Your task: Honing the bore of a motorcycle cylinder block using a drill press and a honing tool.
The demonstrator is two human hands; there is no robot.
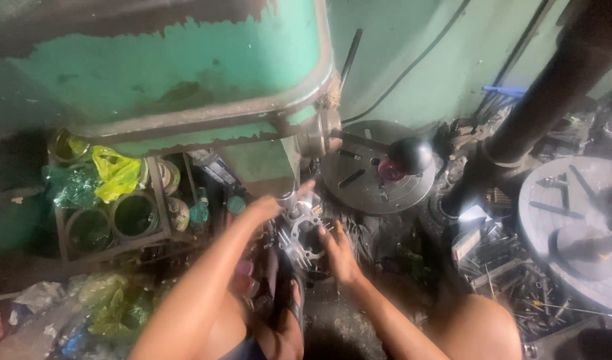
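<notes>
Bare shiny metal casting (302, 233) under a chipped, green-painted drill press (172, 67).

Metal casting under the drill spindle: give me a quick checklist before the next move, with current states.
1. Left hand on the metal casting, by the spindle: ok.
2. Right hand steadying the casting's right edge: ok.
3. Casting's bore lined up under the spindle: cannot tell.
4. Fingers away from the spindle tip: not ok, the left fingers are right beside it.
5. Black-knobbed feed lever unobstructed: ok.
6. Casting clamped: cannot tell.
</notes>
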